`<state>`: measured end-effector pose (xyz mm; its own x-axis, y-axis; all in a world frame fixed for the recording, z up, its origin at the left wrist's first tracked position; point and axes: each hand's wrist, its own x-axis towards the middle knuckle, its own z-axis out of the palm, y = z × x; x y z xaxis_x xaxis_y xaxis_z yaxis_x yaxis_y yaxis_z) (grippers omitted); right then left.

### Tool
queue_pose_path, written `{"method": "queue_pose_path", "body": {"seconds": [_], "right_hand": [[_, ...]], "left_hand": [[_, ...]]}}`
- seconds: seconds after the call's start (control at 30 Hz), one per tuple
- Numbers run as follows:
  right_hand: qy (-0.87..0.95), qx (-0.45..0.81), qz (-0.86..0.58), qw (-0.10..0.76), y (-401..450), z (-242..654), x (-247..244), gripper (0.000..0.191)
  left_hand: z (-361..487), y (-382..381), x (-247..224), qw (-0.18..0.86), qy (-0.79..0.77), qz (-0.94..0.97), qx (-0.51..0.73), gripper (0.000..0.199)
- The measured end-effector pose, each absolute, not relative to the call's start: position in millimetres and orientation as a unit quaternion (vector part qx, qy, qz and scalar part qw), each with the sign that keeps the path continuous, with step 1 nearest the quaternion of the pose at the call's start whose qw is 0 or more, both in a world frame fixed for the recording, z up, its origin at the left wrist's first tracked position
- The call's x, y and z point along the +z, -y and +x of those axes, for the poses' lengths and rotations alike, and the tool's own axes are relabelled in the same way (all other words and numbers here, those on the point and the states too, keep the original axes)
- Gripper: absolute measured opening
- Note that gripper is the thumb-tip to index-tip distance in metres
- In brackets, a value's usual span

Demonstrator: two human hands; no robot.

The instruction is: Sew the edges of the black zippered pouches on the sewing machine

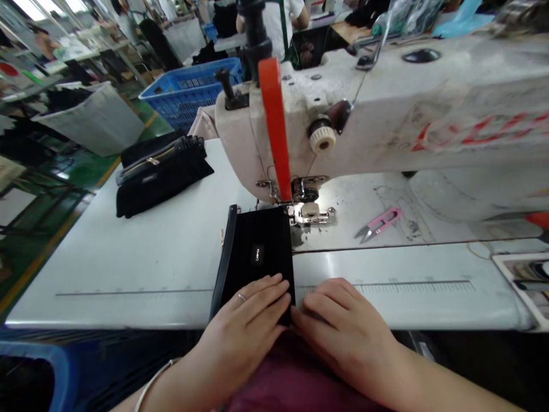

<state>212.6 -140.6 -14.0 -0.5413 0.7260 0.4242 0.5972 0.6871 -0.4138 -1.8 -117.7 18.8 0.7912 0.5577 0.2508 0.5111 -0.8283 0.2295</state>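
Note:
A black fabric pouch (pixel 257 246) with a small label lies flat on the white table (pixel 128 252), its far edge at the presser foot (pixel 311 213) of a white sewing machine (pixel 386 109). My left hand (pixel 246 320) rests palm down on the pouch's near end, fingers together, a ring on one finger. My right hand (pixel 343 326) lies beside it, fingertips touching the pouch's near right corner at the table edge. Neither hand grips anything.
A stack of black pouches (pixel 158 171) sits at the table's far left. Pink thread snips (pixel 377 223) lie right of the needle. A blue crate (pixel 189 88) and a grey bin (pixel 90 117) stand beyond. Another person (pixel 278 17) works behind the machine.

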Motion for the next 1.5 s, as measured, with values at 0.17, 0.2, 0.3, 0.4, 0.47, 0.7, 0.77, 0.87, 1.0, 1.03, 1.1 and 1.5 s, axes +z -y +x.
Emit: {"method": "queue_pose_path", "body": {"seconds": [0.17, 0.2, 0.3, 0.4, 0.47, 0.7, 0.77, 0.87, 1.0, 1.03, 1.1, 1.5], "right_hand": [[0.838, 0.107, -0.403, 0.352, 153.6, 207.7, -23.7, 0.011], [0.837, 0.103, -0.403, 0.356, 154.8, 207.4, -24.9, 0.011], [0.837, 0.082, -0.399, 0.367, 156.6, 207.4, -29.4, 0.011], [0.838, 0.073, -0.392, 0.372, 157.2, 208.2, -33.5, 0.011], [0.840, 0.074, -0.391, 0.369, 157.5, 208.7, -34.0, 0.011], [0.839, 0.052, -0.388, 0.379, 156.8, 208.0, -32.1, 0.011], [0.839, 0.052, -0.385, 0.380, 157.4, 208.2, -34.0, 0.014], [0.842, 0.060, -0.386, 0.372, 159.3, 209.4, -37.2, 0.015], [0.843, 0.060, -0.383, 0.372, 160.5, 210.1, -38.1, 0.017], [0.842, 0.058, -0.382, 0.376, 160.2, 209.9, -37.4, 0.017], [0.841, 0.057, -0.381, 0.380, 159.3, 209.3, -35.3, 0.014], [0.846, 0.040, -0.367, 0.385, 158.7, 211.2, -32.4, 0.019]], "left_hand": [[-6.1, 120.6, 7.8, 0.176, -0.351, 0.884, 0.253, 0.022], [-5.8, 121.4, 6.9, 0.173, -0.350, 0.882, 0.262, 0.021], [-3.5, 125.7, 5.4, 0.132, -0.345, 0.888, 0.275, 0.020], [-1.1, 131.4, 5.5, 0.103, -0.342, 0.888, 0.290, 0.022], [-0.7, 134.3, 5.2, 0.097, -0.344, 0.886, 0.297, 0.026], [-0.1, 129.6, -3.2, 0.125, -0.331, 0.899, 0.260, 0.020], [1.2, 126.5, -1.0, 0.135, -0.328, 0.901, 0.250, 0.018], [2.7, 124.2, 12.4, 0.156, -0.326, 0.895, 0.262, 0.019], [4.5, 124.7, 31.4, 0.130, -0.362, 0.863, 0.328, 0.026], [5.0, 125.0, 31.6, 0.124, -0.361, 0.865, 0.325, 0.025], [5.5, 125.5, 25.3, 0.138, -0.345, 0.882, 0.290, 0.023], [-0.2, 125.8, 3.6, 0.147, -0.316, 0.904, 0.246, 0.022]]}}
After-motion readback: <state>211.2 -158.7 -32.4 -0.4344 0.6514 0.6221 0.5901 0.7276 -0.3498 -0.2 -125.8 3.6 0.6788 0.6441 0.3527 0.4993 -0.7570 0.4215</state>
